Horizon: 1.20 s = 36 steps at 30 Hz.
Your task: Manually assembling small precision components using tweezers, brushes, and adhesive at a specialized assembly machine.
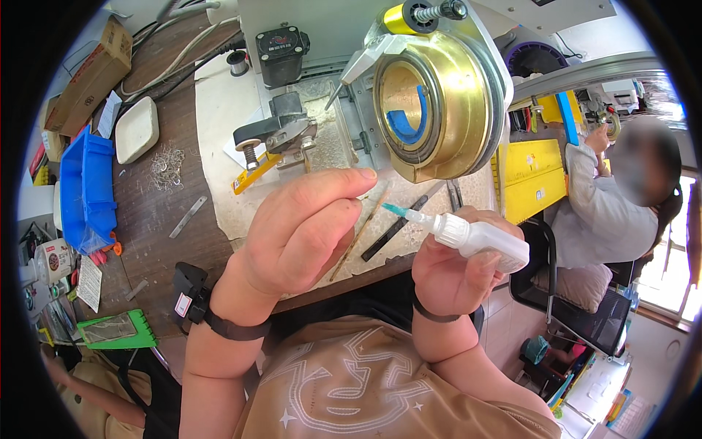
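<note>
My right hand (457,274) is wrapped round a small white squeeze bottle (486,244), which lies tilted with its nozzle pointing left. A teal dispensing tip (395,210) ends the nozzle, close to the fingers of my left hand (303,227). That hand is closed in a pinch, thumb against forefinger; whatever it may hold is hidden or too small to make out. Just beyond both hands stands a machine with a large brass-coloured ring (457,110), a curved blue piece (406,126) inside its opening. A black-handled tool (395,228) lies on the bench between my hands.
On the left are a blue bin (88,183), a white dish (137,130), a heap of thin metal wire pieces (168,169) and a metal strip (188,217). A clamp-like fixture (281,128) stands beyond my left hand. Another person (603,197) sits at the right beside yellow trays (531,175).
</note>
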Motion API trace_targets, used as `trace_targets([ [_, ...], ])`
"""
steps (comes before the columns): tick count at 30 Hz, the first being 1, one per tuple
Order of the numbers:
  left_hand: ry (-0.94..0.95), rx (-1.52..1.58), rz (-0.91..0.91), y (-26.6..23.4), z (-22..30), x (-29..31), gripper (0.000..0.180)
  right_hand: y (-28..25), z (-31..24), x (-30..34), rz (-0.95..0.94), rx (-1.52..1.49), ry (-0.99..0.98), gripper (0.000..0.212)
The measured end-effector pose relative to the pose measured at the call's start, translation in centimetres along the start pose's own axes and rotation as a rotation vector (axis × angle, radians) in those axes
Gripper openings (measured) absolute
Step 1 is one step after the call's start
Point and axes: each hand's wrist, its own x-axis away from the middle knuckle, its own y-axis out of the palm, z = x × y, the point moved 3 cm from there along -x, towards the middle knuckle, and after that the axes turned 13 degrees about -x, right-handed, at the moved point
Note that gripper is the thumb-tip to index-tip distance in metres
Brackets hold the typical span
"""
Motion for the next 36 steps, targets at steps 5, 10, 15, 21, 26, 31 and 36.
trace_targets([
  [5,-0.001,0.011,-0.004,0.03,-0.06,0.0,0.019,-0.23,-0.08,0.01,-0.02,0.007,-0.012,0.044],
  [10,-0.001,0.008,-0.006,-0.02,-0.03,-0.02,0.019,-0.37,0.11,0.1,-0.011,-0.009,-0.018,0.045],
  [15,0.003,0.008,-0.002,0.05,-0.08,-0.01,0.018,-0.36,0.14,0.05,-0.031,-0.016,-0.033,0.044],
  [21,0.008,0.004,0.002,-0.01,-0.06,-0.1,0.017,-0.28,0.16,0.02,-0.039,-0.029,-0.022,0.044],
  [26,0.007,0.003,0.001,0.04,-0.08,-0.05,0.017,-0.38,0.1,0.02,-0.035,-0.024,-0.024,0.044],
  [31,0.004,0.014,0.001,0.05,-0.05,-0.08,0.017,-0.74,0.03,0.1,-0.035,-0.038,-0.026,0.043],
  [36,0.004,0.009,0.003,0.12,-0.01,-0.13,0.018,-0.38,0.08,0.0,-0.053,-0.021,-0.022,0.042],
])
